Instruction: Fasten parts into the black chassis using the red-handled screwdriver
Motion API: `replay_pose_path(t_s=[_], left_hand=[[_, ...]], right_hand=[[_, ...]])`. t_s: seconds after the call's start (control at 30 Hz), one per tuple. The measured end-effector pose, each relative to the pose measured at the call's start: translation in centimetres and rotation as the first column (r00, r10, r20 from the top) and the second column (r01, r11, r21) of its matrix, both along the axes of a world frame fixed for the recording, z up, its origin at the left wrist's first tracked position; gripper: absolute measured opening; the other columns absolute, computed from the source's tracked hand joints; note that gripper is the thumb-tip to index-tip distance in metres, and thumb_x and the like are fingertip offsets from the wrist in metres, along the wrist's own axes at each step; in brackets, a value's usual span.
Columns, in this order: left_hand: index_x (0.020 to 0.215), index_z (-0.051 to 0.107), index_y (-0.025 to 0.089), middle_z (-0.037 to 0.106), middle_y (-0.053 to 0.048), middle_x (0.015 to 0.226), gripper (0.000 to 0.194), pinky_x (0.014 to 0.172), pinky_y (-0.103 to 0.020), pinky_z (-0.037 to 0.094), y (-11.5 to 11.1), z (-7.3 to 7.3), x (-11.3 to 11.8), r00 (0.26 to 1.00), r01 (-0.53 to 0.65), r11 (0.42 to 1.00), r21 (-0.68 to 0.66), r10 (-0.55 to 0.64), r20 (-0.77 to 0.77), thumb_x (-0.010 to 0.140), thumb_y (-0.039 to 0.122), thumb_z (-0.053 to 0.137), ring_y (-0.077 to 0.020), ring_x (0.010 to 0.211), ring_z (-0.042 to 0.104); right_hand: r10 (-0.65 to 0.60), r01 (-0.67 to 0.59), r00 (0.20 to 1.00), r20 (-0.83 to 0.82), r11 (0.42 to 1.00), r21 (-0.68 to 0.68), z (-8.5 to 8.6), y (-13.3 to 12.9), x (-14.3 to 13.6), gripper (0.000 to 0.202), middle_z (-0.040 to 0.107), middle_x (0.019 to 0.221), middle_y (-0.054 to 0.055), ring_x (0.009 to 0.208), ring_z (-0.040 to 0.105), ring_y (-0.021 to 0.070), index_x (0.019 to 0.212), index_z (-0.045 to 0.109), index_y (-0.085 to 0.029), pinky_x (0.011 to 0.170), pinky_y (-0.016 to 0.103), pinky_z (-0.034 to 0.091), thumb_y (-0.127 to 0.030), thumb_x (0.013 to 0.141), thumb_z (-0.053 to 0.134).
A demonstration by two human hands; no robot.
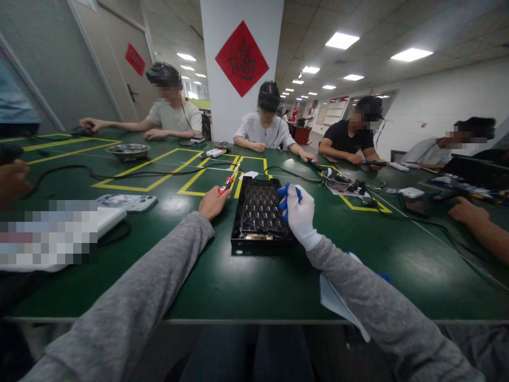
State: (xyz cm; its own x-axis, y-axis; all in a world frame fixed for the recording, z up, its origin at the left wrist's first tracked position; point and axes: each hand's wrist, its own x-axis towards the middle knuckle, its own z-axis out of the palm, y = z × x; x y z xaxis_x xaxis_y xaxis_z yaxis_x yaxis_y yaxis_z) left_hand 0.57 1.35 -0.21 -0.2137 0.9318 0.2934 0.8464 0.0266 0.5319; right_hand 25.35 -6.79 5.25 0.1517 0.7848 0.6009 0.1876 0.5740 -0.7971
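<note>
Beside the tray [260, 212], left hand [213, 202] grips screwdriver [228, 182].

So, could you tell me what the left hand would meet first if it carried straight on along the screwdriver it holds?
Probably bare green table: past the left hand, the screwdriver points at a yellow tape line, then the white device; depth unclear.

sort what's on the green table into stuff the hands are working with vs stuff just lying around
In hand:
- left hand holding screwdriver
- gloved right hand on black tray

Lying about:
- phone
- metal bowl
- black cable
</note>
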Motion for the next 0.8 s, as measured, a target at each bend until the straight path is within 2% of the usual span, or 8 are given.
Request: replay_pose_path(t_s=[0.07, 0.13, 0.2, 0.27, 0.3, 0.43, 0.53, 0.8], left_hand=[[0.094, 0.054, 0.019, 0.064, -0.009, 0.095, 0.046, 0.067, -0.028, 0.04, 0.0, -0.1, 0.2, 0.998, -0.003, 0.999, -0.041, 0.001, -0.057, 0.083, 0.058, 0.032, -0.022, 0.084, 0.059], [0.096, 0.053, 0.02, 0.065, -0.01, 0.096, 0.049, 0.066, -0.028, 0.04, -0.2, -0.1, 0.3, 0.994, 0.016, 0.997, -0.069, -0.023, -0.11, 0.083, 0.061, 0.03, -0.0238, 0.085, 0.06], [0.096, 0.054, 0.02, 0.065, -0.01, 0.095, 0.052, 0.066, -0.029, 0.04, -0.4, -0.1, 0.4, 0.987, 0.05, 0.995, -0.088, -0.063, -0.151, 0.082, 0.063, 0.028, -0.0248, 0.085, 0.06], [0.094, 0.054, 0.021, 0.065, -0.01, 0.095, 0.054, 0.065, -0.029, 0.039, -0.6, -0.2, 0.4, 0.98, 0.085, 0.992, -0.096, -0.1, -0.172, 0.082, 0.065, 0.024, -0.0254, 0.086, 0.06], [0.094, 0.054, 0.021, 0.066, -0.01, 0.095, 0.055, 0.065, -0.03, 0.039, -0.7, -0.2, 0.4, 0.979, 0.094, 0.991, -0.097, -0.11, -0.174, 0.082, 0.065, 0.023, -0.0257, 0.086, 0.06], [0.095, 0.054, 0.021, 0.066, -0.01, 0.098, 0.056, 0.066, -0.03, 0.04, -0.9, 0.1, 0.4, 0.981, 0.078, 0.992, -0.099, -0.095, -0.17, 0.083, 0.065, 0.02, -0.0264, 0.088, 0.06], [0.097, 0.055, 0.021, 0.066, -0.011, 0.1, 0.055, 0.068, -0.03, 0.041, -1.2, 0.5, 0.6, 0.978, 0.068, 0.989, -0.129, -0.091, -0.187, 0.083, 0.064, 0.023, -0.0262, 0.09, 0.061], [0.098, 0.055, 0.021, 0.067, -0.011, 0.099, 0.055, 0.071, -0.03, 0.043, -1.7, 0.7, 0.8, 0.968, 0.087, 0.985, -0.146, -0.118, -0.222, 0.082, 0.065, 0.025, -0.0259, 0.091, 0.061]], right_hand=[[-0.002, 0.007, 0.998, 0.067, 0.997, -0.074, 1.8, 1.0, 0.8, 0.057, 0.052, 0.051, 0.0, 0.041, 0.044, 0.0087, 0.08, 0.063, -0.016, 0.043, 0.022, 0.037, -0.064, 0.082, 0.033], [0.017, 0.046, 0.947, 0.32, 0.981, -0.188, 3.5, 2.5, 1.9, 0.063, 0.057, 0.055, 0.003, 0.045, 0.048, 0.0104, 0.081, 0.064, -0.013, 0.048, 0.023, 0.04, -0.068, 0.079, 0.032], [-0.038, 0.276, 0.731, 0.681, 0.929, -0.245, 4.1, 3.9, 2.9, 0.063, 0.065, 0.073, 0.011, 0.062, 0.057, 0.0154, 0.086, 0.064, -0.011, 0.06, 0.027, 0.044, -0.069, 0.074, 0.043], [0.05, 0.472, 0.44, 0.897, 0.837, -0.278, 3.4, 4.8, 3.3, 0.061, 0.066, 0.095, 0.018, 0.082, 0.061, 0.0217, 0.093, 0.064, -0.01, 0.071, 0.03, 0.044, -0.065, 0.07, 0.052], [0.096, 0.487, 0.408, 0.908, 0.818, -0.306, 2.6, 5.0, 3.3, 0.057, 0.066, 0.096, 0.019, 0.085, 0.062, 0.0237, 0.091, 0.065, -0.008, 0.072, 0.03, 0.044, -0.06, 0.067, 0.059], [0.126, 0.482, 0.378, 0.917, 0.819, -0.311, 0.1, 5.5, 2.8, 0.034, 0.067, 0.094, 0.019, 0.087, 0.062, 0.022, 0.087, 0.067, -0.007, 0.073, 0.026, 0.043, -0.038, 0.076, 0.057], [0.086, 0.482, 0.377, 0.922, 0.832, -0.275, 0.8, 5.8, 3.8, 0.029, 0.068, 0.094, 0.017, 0.087, 0.062, 0.0197, 0.084, 0.068, -0.008, 0.073, 0.023, 0.042, -0.033, 0.078, 0.053], [-0.098, 0.631, 0.419, 0.902, 0.746, -0.212, 5.1, 2.8, 16.6, 0.02, 0.067, 0.07, 0.01, 0.057, 0.056, 0.0122, 0.072, 0.068, -0.009, 0.057, 0.023, 0.039, -0.025, 0.077, 0.058]])
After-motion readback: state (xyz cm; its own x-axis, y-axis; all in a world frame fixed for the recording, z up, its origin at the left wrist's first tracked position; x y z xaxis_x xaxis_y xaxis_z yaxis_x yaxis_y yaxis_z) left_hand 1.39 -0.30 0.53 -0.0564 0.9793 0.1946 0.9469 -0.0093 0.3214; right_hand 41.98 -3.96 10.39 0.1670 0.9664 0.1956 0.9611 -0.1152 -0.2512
